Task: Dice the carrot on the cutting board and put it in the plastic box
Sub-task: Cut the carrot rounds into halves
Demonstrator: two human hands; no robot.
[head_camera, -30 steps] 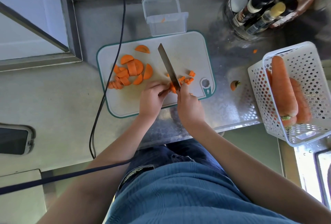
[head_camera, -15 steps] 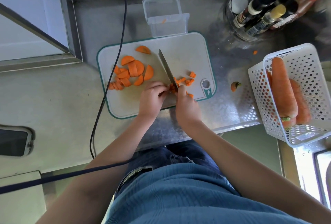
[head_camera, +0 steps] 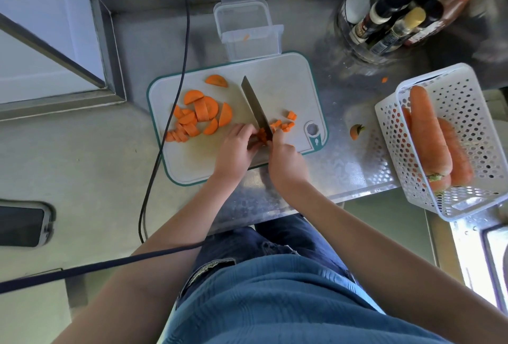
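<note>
A white cutting board (head_camera: 286, 80) with a teal rim lies on the steel counter. Half-round carrot slices (head_camera: 202, 115) are piled on its left half, and a few small diced pieces (head_camera: 287, 122) lie to the right of the blade. My right hand (head_camera: 287, 162) grips the handle of a knife (head_camera: 255, 107), whose blade points away from me. My left hand (head_camera: 236, 151) pinches a carrot piece (head_camera: 262, 135) right against the blade. The clear plastic box (head_camera: 251, 30) stands just beyond the board, with a tiny carrot bit inside.
A white perforated basket (head_camera: 467, 113) with whole carrots stands at the right. A carrot top (head_camera: 356, 132) lies between board and basket. Bottles (head_camera: 398, 11) crowd the back right. A black cable (head_camera: 165, 129) runs across the board's left edge. A phone (head_camera: 23, 224) lies far left.
The knife blade has worked a little leftward through the carrot piece, and more diced bits lie to its right. Both hands stay at the same spot on the board.
</note>
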